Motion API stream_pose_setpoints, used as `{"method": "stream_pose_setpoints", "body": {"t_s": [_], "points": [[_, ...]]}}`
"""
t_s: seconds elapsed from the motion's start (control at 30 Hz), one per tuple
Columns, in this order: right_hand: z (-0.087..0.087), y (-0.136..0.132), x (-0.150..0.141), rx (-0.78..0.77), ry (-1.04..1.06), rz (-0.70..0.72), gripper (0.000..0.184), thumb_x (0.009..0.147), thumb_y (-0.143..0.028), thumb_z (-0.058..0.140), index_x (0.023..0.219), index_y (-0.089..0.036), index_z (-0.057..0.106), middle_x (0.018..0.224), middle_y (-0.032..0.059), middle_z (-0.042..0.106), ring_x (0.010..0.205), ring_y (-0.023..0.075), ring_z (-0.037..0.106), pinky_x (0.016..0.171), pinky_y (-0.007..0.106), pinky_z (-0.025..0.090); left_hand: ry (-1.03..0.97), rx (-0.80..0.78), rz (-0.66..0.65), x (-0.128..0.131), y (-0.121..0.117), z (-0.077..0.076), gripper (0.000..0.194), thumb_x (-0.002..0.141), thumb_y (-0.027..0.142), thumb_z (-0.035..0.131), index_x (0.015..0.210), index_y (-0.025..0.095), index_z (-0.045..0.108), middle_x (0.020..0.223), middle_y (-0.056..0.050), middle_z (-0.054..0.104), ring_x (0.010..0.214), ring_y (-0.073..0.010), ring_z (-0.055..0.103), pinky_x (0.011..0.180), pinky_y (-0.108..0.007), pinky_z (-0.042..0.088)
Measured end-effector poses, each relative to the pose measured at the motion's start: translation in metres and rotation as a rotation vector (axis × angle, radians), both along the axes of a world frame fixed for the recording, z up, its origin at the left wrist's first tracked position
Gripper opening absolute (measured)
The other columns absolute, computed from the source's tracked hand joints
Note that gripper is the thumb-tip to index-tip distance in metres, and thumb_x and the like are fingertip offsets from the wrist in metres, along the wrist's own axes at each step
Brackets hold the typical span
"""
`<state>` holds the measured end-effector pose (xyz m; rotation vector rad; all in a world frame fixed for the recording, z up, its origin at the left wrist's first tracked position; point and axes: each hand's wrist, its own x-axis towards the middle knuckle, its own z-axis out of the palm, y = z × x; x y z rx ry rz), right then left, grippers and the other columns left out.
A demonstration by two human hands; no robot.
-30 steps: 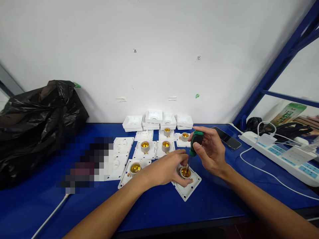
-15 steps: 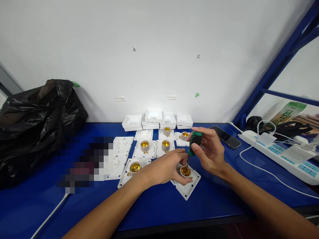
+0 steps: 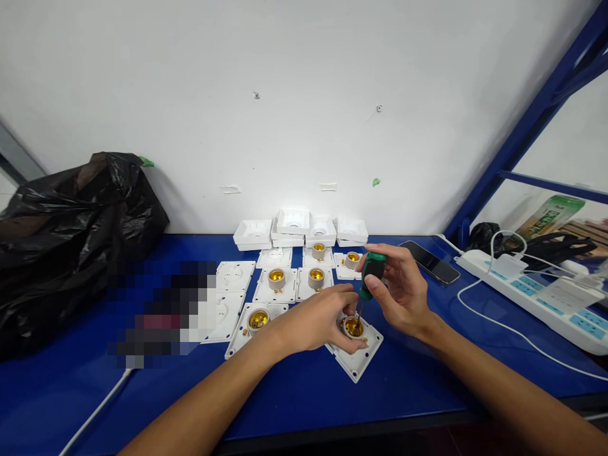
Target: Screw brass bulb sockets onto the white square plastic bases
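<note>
A white square lamp holder plate [image 3: 360,358] with a brass socket [image 3: 354,327] lies on the blue table [image 3: 403,386] in front of me. My left hand [image 3: 313,324] is closed around the socket, steadying it. My right hand [image 3: 401,290] grips a green-handled screwdriver [image 3: 370,272], held almost upright, its tip down inside the socket. Several more lamp holder plates [image 3: 277,282] with brass sockets lie in rows just behind.
White covers [image 3: 293,228] are stacked against the wall. A black plastic bag [image 3: 71,240] fills the left of the table. At the right lie a phone [image 3: 431,261], a white power strip [image 3: 546,297] with its cable, and a blue frame post [image 3: 527,126].
The right hand has shifted its fingers slightly on the screwdriver handle, which stays in the socket. The left hand and plate stay almost still.
</note>
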<state>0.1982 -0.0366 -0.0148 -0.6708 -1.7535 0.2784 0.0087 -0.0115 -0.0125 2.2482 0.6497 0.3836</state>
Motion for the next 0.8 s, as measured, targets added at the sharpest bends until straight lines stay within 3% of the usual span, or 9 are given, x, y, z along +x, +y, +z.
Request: {"method": "stream_pose_setpoints", "body": {"t_s": [0.8], "points": [[-0.004,0.0009,0.0018,0.039,-0.039,-0.014,0.049,0.092,-0.018,0.066,0.138,-0.03,0.054,0.119,0.008,0.066,0.093,0.0191,0.07,0.075,0.035,0.065,0.016,-0.033,-0.023,-0.0014,-0.0009,0.0027,0.046,0.077,0.055,0.077,0.102,0.02,0.06,0.099,-0.003,0.059,0.08,-0.0179,0.053,0.068,-0.033,0.038]]}}
